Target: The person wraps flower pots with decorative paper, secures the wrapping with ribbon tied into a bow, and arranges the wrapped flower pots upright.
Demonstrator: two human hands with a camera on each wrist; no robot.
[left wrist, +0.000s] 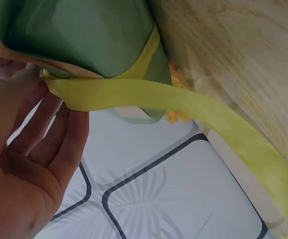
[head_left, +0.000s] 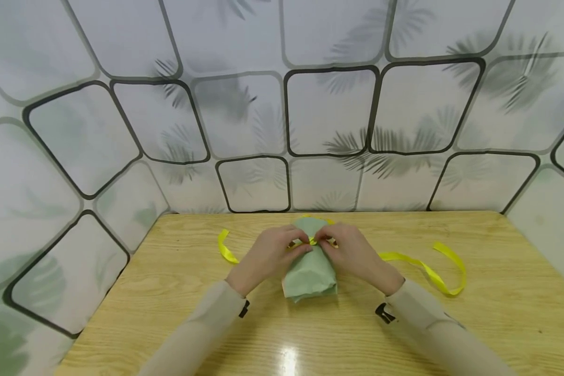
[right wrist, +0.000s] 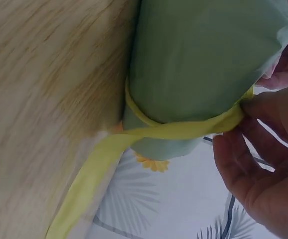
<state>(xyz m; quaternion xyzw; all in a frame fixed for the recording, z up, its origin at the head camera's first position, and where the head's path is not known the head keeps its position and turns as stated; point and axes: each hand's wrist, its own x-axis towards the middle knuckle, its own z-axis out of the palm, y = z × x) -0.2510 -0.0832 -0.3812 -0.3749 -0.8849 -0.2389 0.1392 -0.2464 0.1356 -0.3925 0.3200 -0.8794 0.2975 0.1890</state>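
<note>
A bundle wrapped in pale green paper (head_left: 310,271) lies on the table, its near end folded and creased. Yellow ribbon (head_left: 312,241) runs round it and crosses on top. From the left, my left hand (head_left: 273,251) pinches the ribbon at the crossing between thumb and fingers. My right hand (head_left: 354,254) pinches it from the other side, the fingertips of both hands close together. In the right wrist view, orange-yellow petals (right wrist: 151,163) show past the far end of the green wrap (right wrist: 199,55). What the paper encloses is otherwise hidden.
One loose ribbon tail (head_left: 225,250) curls on the left of the wooden table (head_left: 178,313). A longer ribbon tail (head_left: 432,274) loops out to the right. Behind the table's far edge hangs a white patterned cloth (head_left: 329,183) with dark outlines and leaf prints.
</note>
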